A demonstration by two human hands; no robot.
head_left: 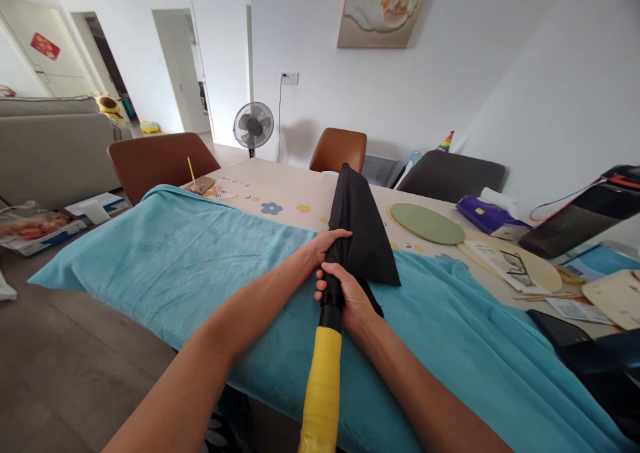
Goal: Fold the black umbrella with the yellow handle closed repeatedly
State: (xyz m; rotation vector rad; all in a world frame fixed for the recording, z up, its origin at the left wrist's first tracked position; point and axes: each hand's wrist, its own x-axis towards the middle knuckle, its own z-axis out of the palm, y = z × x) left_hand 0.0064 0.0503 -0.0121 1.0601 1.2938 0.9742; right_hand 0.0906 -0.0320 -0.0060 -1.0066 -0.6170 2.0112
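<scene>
A black umbrella (363, 239) with a yellow-wrapped handle (323, 379) points away from me, its canopy folded down but loose, with one flap hanging out to the right. My left hand (327, 245) is closed around the gathered black fabric partway up, thumb or finger lying across it. Just below, my right hand (353, 296) wraps the umbrella near the top of the handle, its fingertips showing on the left side. Under both hands a turquoise blanket (225, 259) covers the near part of the table (290, 186).
On the table's right lie a green oval placemat (427, 223), a purple tissue pack (487, 214), glasses (517, 266) and a black bottle-like case (575, 223). Chairs (339, 149) stand along the far side, with a fan (254, 126) behind. A sofa (55, 146) is at left.
</scene>
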